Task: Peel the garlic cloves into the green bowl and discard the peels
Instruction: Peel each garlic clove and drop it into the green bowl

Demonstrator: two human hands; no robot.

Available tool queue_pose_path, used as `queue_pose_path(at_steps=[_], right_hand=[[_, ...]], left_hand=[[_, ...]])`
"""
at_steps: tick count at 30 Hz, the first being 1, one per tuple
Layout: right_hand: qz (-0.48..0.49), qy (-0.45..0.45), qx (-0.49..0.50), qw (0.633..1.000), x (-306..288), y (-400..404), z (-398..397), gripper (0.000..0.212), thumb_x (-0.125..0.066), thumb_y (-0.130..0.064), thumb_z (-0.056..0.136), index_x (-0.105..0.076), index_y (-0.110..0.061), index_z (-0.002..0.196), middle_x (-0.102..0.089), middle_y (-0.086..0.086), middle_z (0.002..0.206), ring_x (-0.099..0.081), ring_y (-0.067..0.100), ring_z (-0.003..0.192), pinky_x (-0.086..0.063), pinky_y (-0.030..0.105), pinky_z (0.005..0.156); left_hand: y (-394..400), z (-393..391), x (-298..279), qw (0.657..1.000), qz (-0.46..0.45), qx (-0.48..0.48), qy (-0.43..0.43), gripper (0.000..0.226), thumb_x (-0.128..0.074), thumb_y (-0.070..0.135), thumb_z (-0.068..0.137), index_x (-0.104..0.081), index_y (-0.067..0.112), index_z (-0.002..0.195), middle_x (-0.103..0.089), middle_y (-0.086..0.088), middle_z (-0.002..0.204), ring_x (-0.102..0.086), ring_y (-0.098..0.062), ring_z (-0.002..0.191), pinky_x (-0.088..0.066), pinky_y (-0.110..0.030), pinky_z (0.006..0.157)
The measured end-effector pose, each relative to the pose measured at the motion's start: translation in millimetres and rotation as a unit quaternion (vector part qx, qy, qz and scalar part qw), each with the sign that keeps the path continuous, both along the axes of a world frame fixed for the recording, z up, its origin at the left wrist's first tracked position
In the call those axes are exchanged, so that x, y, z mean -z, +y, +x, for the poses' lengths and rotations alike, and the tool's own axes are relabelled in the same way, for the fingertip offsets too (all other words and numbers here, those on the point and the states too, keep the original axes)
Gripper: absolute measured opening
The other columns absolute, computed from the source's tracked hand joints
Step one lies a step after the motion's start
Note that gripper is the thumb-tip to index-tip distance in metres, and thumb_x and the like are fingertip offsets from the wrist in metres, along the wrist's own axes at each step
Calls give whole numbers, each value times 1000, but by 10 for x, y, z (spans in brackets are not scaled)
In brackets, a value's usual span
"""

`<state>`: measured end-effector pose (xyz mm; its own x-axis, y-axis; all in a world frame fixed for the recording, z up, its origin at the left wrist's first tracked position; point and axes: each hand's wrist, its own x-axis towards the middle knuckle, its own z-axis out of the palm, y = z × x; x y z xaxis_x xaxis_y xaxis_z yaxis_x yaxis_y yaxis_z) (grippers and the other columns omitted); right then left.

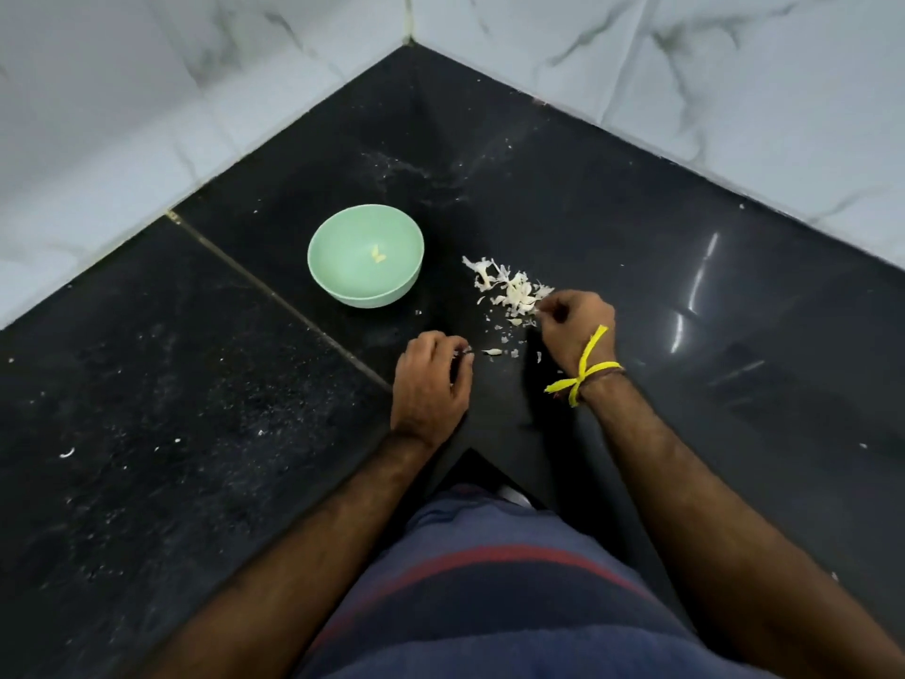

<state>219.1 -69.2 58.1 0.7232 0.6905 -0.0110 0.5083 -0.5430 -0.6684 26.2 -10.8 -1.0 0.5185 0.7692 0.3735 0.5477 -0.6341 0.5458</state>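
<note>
Black stone counter (685, 296), and both hands are low over it. The left hand (431, 379) curls round a small pale scrap, the right hand (575, 325) pinches at the edge of the peel heap (512, 289), likely gathering it for the bin. Peeled garlic cloves (378, 255) sit in the green bowl (343, 291), just left, nothing blocking. A yellow wrist thread (580, 379) dangles.
</note>
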Motion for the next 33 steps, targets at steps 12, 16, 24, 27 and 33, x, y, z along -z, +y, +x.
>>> queue_pose_path(at_steps=[12, 16, 24, 27, 33], right_hand=[[-135, -119, -248, 952, 144, 121, -344, 13, -59, -15, 91, -69, -14, 99, -58, 8, 106, -56, 29, 104, -52, 43, 83], [-86, -73, -182, 977, 136, 86, -332, 12, -56, -8, 91, -62, -11, 101, -64, 10, 105, -57, 28, 101, -49, 40, 85], [50, 100, -66, 992, 32, -92, -376, 18, -53, 4, 90, -63, -10, 87, -66, 7, 80, -62, 19, 68, -58, 39, 72], [82, 151, -60, 983, -9, -173, -480, 16, -57, 0, 91, -57, -14, 83, -68, 7, 73, -66, 18, 62, -61, 38, 65], [65, 223, -76, 970, -88, -252, -520, 11, -66, -4, 88, -67, -13, 81, -71, 6, 67, -67, 14, 58, -59, 30, 61]], left_hand=[[24, -2, -15, 999, -23, -20, 10, 25, -51, 29, 97, -68, 14, 108, -63, -6, 115, -56, -23, 107, -37, -37, 88], [18, 0, -35, 999, -35, -14, 14, 25, -50, 29, 97, -67, 14, 108, -63, -5, 116, -57, -23, 108, -36, -36, 89], [-4, -14, -40, 999, -51, -6, 0, 24, -52, 27, 97, -68, 16, 110, -65, -3, 118, -55, -21, 111, -38, -38, 93], [-31, -50, -70, 999, -48, -15, -20, 26, -51, 24, 95, -70, 18, 112, -66, -1, 117, -53, -19, 112, -35, -32, 93], [-92, -176, -49, 997, -55, -22, -48, 22, -53, 22, 83, -73, 18, 90, -69, 1, 110, -56, -22, 107, -36, -31, 91]])
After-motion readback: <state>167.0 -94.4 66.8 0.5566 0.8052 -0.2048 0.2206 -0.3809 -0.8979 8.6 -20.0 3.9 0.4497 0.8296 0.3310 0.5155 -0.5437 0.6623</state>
